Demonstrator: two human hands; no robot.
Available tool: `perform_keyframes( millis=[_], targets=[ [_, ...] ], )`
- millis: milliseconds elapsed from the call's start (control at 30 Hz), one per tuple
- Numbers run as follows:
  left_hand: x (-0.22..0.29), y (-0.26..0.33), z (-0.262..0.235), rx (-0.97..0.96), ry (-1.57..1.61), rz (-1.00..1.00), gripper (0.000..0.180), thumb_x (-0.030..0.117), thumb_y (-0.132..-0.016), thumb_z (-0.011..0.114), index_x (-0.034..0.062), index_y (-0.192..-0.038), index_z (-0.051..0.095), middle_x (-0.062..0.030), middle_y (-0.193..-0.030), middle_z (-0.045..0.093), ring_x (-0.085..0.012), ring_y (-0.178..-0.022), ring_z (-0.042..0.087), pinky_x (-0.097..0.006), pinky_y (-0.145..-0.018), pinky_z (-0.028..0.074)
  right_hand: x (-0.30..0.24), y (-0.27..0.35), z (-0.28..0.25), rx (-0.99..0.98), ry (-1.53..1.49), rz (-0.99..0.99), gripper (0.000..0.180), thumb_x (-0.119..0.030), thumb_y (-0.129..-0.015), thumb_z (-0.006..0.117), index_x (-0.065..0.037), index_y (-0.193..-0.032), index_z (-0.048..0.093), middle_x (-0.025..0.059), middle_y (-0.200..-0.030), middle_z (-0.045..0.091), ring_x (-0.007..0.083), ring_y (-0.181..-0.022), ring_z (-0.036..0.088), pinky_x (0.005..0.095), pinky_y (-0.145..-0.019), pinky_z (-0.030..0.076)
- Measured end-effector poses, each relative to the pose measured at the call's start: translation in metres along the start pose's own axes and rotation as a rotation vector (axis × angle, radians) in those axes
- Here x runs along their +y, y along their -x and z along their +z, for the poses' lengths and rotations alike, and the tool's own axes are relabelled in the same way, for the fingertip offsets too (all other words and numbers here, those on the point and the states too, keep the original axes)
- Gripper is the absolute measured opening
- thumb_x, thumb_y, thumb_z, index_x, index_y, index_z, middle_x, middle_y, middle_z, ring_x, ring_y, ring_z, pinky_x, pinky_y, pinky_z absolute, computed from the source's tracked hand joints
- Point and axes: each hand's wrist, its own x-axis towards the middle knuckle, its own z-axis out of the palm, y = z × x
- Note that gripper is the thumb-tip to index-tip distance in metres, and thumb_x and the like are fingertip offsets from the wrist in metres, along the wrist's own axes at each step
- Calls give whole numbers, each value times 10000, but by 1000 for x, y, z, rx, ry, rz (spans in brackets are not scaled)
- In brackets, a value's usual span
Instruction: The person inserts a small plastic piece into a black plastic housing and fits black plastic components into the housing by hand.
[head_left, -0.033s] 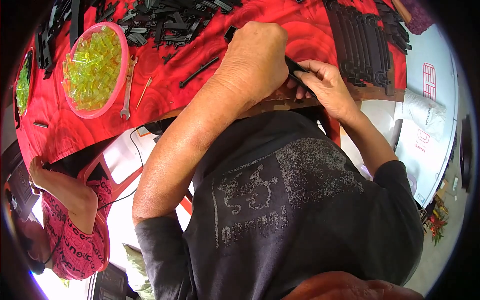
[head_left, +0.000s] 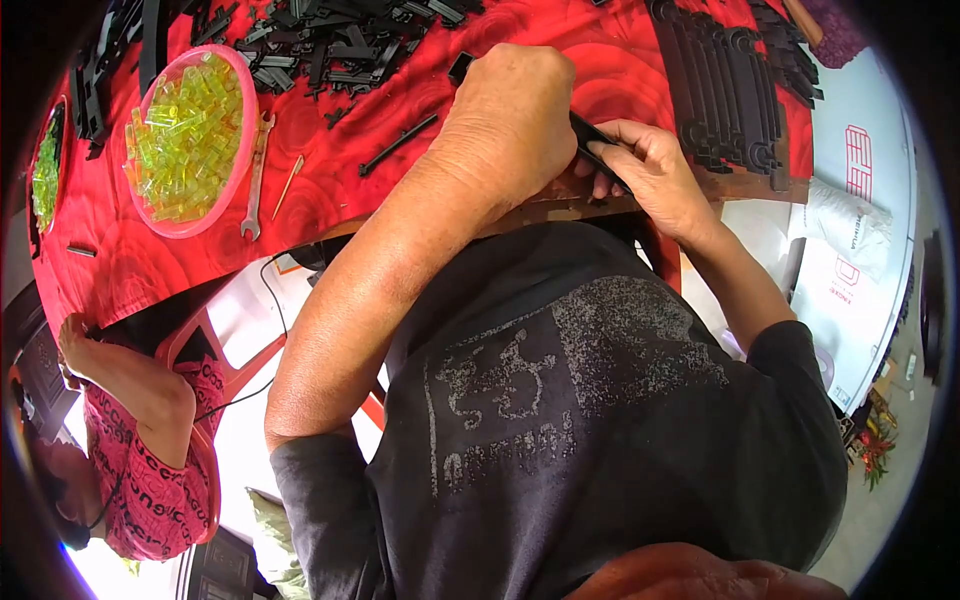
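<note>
Right hand (head_left: 668, 190) grips a black strip (head_left: 590, 132) slanting lengthwise down rightward; left hand (head_left: 520, 110), fingers hidden, has a grip that cannot be told.

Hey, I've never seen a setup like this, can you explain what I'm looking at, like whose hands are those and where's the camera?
There's no robot here: a person is working with bare hands. The view comes from a wide fisheye camera worn on their head, looking down, so straight edges bend near the rim.

The left hand is closed around a slim black part, and the right hand pinches its nearer end. How the left fingers grip it is hidden.

On the red cloth lie a pink bowl of yellow-green see-through pieces, a wrench, a heap of black pieces and, to the right, a row of long black parts. Another person sits at the lower left.
</note>
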Motion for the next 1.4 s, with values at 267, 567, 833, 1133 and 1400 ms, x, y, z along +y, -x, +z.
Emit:
perform_keyframes(
  millis=[267, 567, 833, 1133, 1400],
  targets=[
    [0, 1, 2, 68, 18, -8, 47, 12, -747, 668, 4, -778, 633, -197, -714, 648, -396, -724, 662, -456, -653, 525, -7, -1, -4, -2, 92, -70, 250, -154, -989, 605, 29, -1148, 664, 49, -854, 714, 50, -648, 595, 206, -579, 486],
    [11, 3, 12, 128, 65, -35, 193, -23, -742, 687, -18, -888, 560, -243, -746, 652, -439, -758, 667, -500, -676, 541, -4, 1, -15, 83, 122, -127, 259, -143, -948, 648, 12, -1148, 703, 24, -849, 708, 54, -668, 576, 215, -597, 489],
    [12, 5, 14, 140, 143, -28, 153, -45, -784, 633, -47, -889, 521, -285, -757, 647, -477, -780, 665, -534, -689, 550, -10, 5, -14, 93, 127, -97, 252, -138, -935, 654, 19, -1125, 709, 28, -852, 710, 58, -668, 573, 219, -613, 494],
    [11, 10, 25, 248, 129, -36, 204, -11, -763, 734, 7, -906, 589, -190, -724, 662, -384, -705, 685, -435, -627, 548, -2, 4, -15, 72, 110, -106, 226, -138, -954, 620, 19, -1094, 704, 25, -858, 707, 55, -667, 570, 213, -607, 481],
    [14, 12, 23, 243, 222, -35, 121, -78, -772, 602, -33, -828, 505, -266, -768, 634, -470, -768, 650, -534, -679, 530, -5, 5, -14, 87, 178, -118, 216, -131, -964, 607, 21, -1079, 706, 28, -835, 702, 53, -660, 571, 216, -588, 478]
  ],
)
